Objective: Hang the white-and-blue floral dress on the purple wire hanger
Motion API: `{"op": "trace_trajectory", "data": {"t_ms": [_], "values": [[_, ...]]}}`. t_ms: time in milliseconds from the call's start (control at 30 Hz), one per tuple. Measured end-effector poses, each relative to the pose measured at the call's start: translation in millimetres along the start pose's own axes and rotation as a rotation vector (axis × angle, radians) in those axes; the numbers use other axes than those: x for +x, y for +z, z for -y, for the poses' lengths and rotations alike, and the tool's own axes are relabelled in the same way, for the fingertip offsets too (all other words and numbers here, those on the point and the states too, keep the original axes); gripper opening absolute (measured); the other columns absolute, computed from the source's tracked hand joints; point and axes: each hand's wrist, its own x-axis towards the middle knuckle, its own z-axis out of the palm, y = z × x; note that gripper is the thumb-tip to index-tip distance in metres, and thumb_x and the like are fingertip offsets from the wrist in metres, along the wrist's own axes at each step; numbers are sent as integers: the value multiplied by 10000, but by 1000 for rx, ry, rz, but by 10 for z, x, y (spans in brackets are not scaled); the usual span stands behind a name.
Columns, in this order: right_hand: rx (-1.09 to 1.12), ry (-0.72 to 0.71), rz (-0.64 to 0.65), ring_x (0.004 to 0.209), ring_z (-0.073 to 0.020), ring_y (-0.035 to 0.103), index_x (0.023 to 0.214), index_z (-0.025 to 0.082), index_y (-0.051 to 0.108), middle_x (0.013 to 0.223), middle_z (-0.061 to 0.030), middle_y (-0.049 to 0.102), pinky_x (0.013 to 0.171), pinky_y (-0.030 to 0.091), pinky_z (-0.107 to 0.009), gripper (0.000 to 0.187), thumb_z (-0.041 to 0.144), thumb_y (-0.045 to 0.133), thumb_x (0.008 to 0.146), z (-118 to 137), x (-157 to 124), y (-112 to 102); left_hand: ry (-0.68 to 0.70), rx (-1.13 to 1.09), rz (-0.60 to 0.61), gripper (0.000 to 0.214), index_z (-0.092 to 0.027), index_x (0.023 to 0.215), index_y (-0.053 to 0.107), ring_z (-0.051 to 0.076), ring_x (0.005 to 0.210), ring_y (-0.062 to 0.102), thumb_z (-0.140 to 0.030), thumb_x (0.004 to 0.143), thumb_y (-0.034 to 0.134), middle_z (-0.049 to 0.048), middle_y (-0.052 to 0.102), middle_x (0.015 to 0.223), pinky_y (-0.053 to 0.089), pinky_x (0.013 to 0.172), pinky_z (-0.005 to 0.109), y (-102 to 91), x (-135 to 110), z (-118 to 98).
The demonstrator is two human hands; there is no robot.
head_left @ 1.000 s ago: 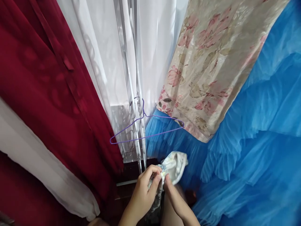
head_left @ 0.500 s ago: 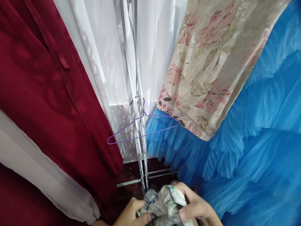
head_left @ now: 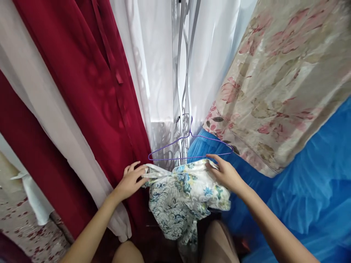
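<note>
A white garment with a blue, green and yellow floral print [head_left: 189, 193] hangs spread between my two hands. My left hand [head_left: 134, 178] pinches its upper left edge, where a pale band shows. At the upper right, my right hand [head_left: 221, 170] grips the cloth, its index finger stretched along the top edge. Right above the garment, a thin purple hanger [head_left: 170, 159] hangs by its hook from the white metal stand [head_left: 181, 84]. The hanger's lower bar runs just over the garment's top edge, and my right index finger is close to it. Parts of the garment are bunched in folds.
Long dark red cloth [head_left: 90, 73] and a pale drape [head_left: 68, 120] hang on the left. To the right are a beige dress with pink flowers [head_left: 274, 84] and ruffled blue tulle [head_left: 309, 182]. White cloth [head_left: 156, 54] hangs behind the stand. My knees show below.
My hands have risen and moved apart, opening the bunched garment out and bringing it up beneath the hanger. The view has shifted, so the hanging clothes appear farther right.
</note>
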Motion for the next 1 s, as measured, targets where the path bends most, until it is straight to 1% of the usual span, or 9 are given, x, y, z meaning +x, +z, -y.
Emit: {"op": "trace_trajectory", "data": {"t_ms": [67,167,267,433,567,667,800,900,1000], "values": [[-135,28,-50,648,-235,628,1349,216,576,743,-39,694,617,401,-297,474,476,456,971,-117,187,96,-12,0,-15,330,-318,1255,649,350,1405,345,-446,982,516,42,555,1469,253,1116,621,-88,216,31],[-256,45,-51,724,-252,670,1021,221,701,767,-68,720,604,364,-285,376,470,420,997,-233,308,214,-28,-1,-93,339,-281,1241,635,332,1431,299,-421,1023,416,43,494,1522,265,1130,604,-193,482,-11],[-280,15,-23,685,-249,677,806,222,663,707,-64,714,577,334,-280,412,479,411,1007,-216,212,330,10,0,-208,332,-207,1084,637,313,1449,257,-361,1042,346,76,472,1525,281,1142,565,-300,642,-174],[-226,-63,21,724,-267,724,954,244,701,741,-52,750,582,361,-278,300,374,435,1003,-41,-124,432,132,2,-227,232,-216,1036,594,293,1340,397,-299,1027,377,74,527,1448,341,1075,499,-403,788,-660],[-84,-94,11,680,-233,712,1110,243,701,764,-35,747,596,423,-271,325,411,442,1008,-20,-325,265,135,-112,-210,234,-231,1093,583,231,1059,569,-187,994,376,66,603,1207,414,930,400,-349,844,-871],[-54,-160,-76,574,-206,659,1483,197,438,718,0,712,574,448,-270,594,454,548,959,-140,-472,56,159,-239,-225,278,-214,1037,591,207,977,582,-132,977,332,63,583,1064,431,888,337,-338,829,-850],[-200,-200,-341,606,-231,675,1598,85,94,804,-40,732,619,500,-305,995,445,654,859,-345,-551,-190,153,-262,-215,272,-212,1017,597,217,981,581,-144,977,337,63,583,1055,436,883,323,-432,769,-871],[-357,-35,-325,687,-290,717,1584,121,253,847,-82,757,624,505,-336,902,430,652,837,-382,-441,-359,144,-243,-182,279,-216,1036,593,220,983,585,-149,979,329,66,576,1065,447,887,330,-493,727,-957],[-292,23,-169,690,-285,703,1272,183,665,796,-69,749,607,473,-318,491,417,651,840,-295,-288,-567,126,-217,-213,258,-221,1062,592,233,1080,576,-180,986,349,88,536,1180,446,955,361,-509,704,-931]]}}
